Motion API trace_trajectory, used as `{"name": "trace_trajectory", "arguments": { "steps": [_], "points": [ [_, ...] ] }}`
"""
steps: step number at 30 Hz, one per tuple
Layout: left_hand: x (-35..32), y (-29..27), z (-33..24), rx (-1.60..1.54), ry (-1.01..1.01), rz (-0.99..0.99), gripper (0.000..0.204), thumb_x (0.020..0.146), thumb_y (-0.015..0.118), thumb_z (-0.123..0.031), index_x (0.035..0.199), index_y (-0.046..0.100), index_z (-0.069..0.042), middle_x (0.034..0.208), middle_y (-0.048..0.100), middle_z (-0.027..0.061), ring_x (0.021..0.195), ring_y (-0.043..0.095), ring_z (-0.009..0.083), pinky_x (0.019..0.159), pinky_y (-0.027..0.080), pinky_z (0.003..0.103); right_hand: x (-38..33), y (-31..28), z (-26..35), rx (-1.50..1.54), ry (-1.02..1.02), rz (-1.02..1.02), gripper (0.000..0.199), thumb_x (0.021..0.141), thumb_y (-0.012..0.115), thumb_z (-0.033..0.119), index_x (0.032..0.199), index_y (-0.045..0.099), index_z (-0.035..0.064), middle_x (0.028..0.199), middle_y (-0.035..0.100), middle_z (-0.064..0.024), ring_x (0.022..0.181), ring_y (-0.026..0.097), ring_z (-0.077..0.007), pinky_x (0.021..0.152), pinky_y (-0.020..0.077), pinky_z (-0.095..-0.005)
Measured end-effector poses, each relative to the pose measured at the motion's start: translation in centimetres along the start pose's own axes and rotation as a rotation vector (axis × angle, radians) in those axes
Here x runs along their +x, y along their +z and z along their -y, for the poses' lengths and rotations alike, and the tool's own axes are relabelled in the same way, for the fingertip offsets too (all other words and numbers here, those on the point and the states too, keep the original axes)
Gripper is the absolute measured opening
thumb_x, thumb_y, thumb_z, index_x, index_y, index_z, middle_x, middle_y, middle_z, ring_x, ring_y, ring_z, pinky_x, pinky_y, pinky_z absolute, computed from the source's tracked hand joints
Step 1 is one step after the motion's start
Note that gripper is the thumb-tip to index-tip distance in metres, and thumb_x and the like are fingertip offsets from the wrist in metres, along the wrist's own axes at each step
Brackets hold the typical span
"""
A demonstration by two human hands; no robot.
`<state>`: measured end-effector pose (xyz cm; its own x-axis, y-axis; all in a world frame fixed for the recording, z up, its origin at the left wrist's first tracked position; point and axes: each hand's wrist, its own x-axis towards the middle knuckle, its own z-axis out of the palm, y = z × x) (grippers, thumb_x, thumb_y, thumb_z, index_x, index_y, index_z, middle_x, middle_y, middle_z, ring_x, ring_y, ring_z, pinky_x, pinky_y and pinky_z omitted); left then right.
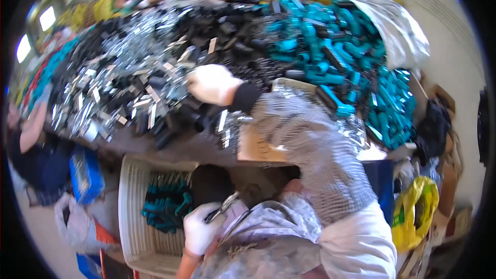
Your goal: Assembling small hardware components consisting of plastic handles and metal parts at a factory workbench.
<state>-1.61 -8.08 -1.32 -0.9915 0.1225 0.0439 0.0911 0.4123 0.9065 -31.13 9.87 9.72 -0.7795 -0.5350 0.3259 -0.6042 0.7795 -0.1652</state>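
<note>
The fingers of the left hand [200, 230], in a white glove, are curled around a small metal tool [223, 207], seemingly pliers, kept low by the lap just above a cream slatted basket [130, 212] that holds a cluster of teal-handled pieces [166, 207], probably so finished ones drop straight in. The right hand [212, 83], also gloved, reaches out over the worktop [181, 147]; it rests on a heap of black and silver parts [129, 88], the fingers bent down into it, though whether they grip one I cannot tell. Beyond lies a second heap, of teal parts [351, 46]. Both heaps are too many to count. Two other people sit across the worktop.
</note>
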Motion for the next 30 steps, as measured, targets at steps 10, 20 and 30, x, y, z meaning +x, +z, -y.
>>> {"name": "trace_trajectory", "arguments": {
  "steps": [10,20,30],
  "points": [
    [0.8,-0.1,-0.4,-0.128,-0.19,-0.016,0.021,0.079,0.072,0.001,0.1,0.073,0.006,0.082,0.07,0.0034,0.071,0.06,0.0072,0.065,0.05,0.024,-8.1,-10.1,-14.5,-0.342,0.095,-0.385,0.02,0.085,0.058,0.021,0.071,0.07,0.0119,0.071,0.069,-0.0159,0.068,0.069,-0.0395,0.064,0.0559,-0.0521],
    [2.0,3.9,-1.9,-0.083,0.002,0.121,0.023,0.077,0.079,-0.007,0.099,0.076,0.002,0.085,0.075,0.0127,0.075,0.071,0.0164,0.072,0.056,0.03,-20.6,-14.4,-19.6,-0.727,0.18,-0.03,0.024,0.087,0.061,0.011,0.105,0.076,0.0177,0.1,0.063,-0.0135,0.097,0.065,-0.0329,0.081,0.0547,-0.0448],
    [1.4,6.1,-4.8,-0.045,0.164,0.121,0.024,0.077,0.078,-0.006,0.099,0.075,0.003,0.087,0.073,0.0155,0.075,0.071,0.0203,0.072,0.055,0.031,-24.3,-17.0,-17.2,-0.329,0.29,-0.546,0.031,0.079,0.072,0.021,0.108,0.065,0.011,0.098,0.07,-0.0161,0.095,0.067,-0.038,0.081,0.0536,-0.0491]
  ]
}}
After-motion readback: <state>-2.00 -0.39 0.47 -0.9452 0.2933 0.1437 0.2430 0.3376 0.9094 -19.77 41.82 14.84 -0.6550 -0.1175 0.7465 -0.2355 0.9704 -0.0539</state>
